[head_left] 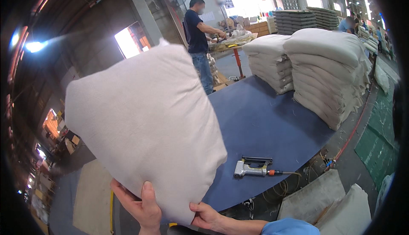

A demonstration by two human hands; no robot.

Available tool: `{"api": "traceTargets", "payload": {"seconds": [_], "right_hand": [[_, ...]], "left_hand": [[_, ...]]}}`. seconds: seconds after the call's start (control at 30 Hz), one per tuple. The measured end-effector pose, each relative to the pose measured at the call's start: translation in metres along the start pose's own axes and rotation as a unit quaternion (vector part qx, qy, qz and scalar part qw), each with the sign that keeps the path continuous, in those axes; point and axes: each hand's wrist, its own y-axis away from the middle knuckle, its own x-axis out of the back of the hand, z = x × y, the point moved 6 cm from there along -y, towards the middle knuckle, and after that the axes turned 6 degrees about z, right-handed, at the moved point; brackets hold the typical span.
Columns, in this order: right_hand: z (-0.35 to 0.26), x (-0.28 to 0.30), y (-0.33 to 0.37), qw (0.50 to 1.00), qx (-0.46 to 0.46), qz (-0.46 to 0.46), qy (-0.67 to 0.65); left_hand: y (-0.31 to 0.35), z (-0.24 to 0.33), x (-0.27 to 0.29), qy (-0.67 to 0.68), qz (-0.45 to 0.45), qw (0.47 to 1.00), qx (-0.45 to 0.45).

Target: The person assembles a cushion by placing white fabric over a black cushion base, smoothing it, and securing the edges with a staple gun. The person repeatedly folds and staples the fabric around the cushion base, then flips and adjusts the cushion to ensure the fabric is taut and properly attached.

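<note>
A white fabric-covered cushion point(145, 115) is tilted up in front of me, large in the view, with its smooth face showing. My left hand point(142, 207) grips its lower edge, thumb on the face and fingers behind. At the lower right corner my right hand point(206, 215) is closed on the same cushion, its fingertips partly hidden. To the right of the cushion, a silver pneumatic staple gun point(251, 167) lies on the blue-topped table point(264, 124), its air hose running off to the right.
Two stacks of similar cushions, a shorter one point(269, 62) and a taller one point(326, 73), stand at the table's far right. Beyond, a person point(198, 43) works at another bench. A red hose point(351, 137) and pale panels point(313, 194) lie right of the table.
</note>
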Motion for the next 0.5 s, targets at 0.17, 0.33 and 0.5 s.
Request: {"api": "traceTargets", "payload": {"seconds": [0.17,0.33,0.5], "right_hand": [[-0.102,0.0,-0.014,0.984,0.121,0.036,0.129],[-0.227,-0.033,-0.026,0.938,0.312,0.002,0.151],[-0.374,-0.101,-0.009,0.853,0.484,-0.075,0.182]], "left_hand": [[-0.017,-0.014,-0.056,0.109,0.059,0.992,0.004],[-0.054,-0.056,-0.098,0.187,-0.003,0.982,0.002],[-0.113,-0.073,-0.173,0.286,-0.184,0.94,-0.033]]}}
